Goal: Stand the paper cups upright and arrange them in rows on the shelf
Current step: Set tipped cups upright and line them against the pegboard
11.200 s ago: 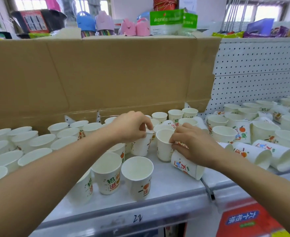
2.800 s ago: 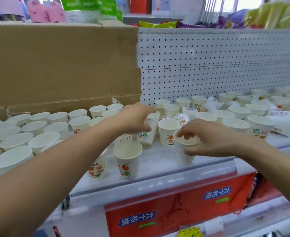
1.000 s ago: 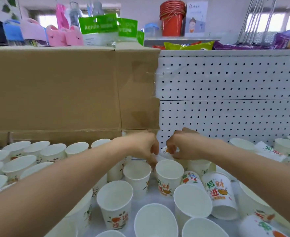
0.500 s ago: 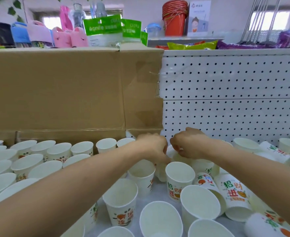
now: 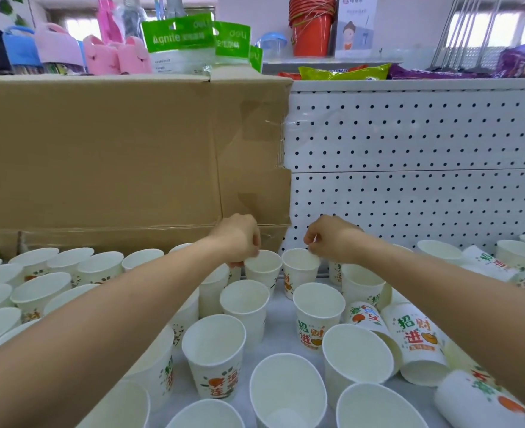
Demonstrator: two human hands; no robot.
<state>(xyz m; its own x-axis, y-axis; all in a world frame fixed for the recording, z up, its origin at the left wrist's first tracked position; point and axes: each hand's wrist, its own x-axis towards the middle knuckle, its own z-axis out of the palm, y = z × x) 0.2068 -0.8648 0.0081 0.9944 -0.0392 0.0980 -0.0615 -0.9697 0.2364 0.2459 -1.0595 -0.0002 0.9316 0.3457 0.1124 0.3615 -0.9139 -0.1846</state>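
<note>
2 rnd paper cups (image 5: 262, 270), hands (image 5: 238, 239) pinching rims

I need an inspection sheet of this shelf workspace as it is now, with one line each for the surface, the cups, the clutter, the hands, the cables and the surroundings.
Surface: white shelf, bare only in patches between cups.
Job's things: upright cups in rows at the left; left cup and right cup upright at the back; tipped cups lying on their sides at the right.
Clutter: cardboard box behind the left rows.
Grippers: left hand pinches the left cup's rim; right hand pinches the right cup's rim.
Cables: nothing seen.
Surroundings: pegboard behind; red buckets and green packets above.
</note>
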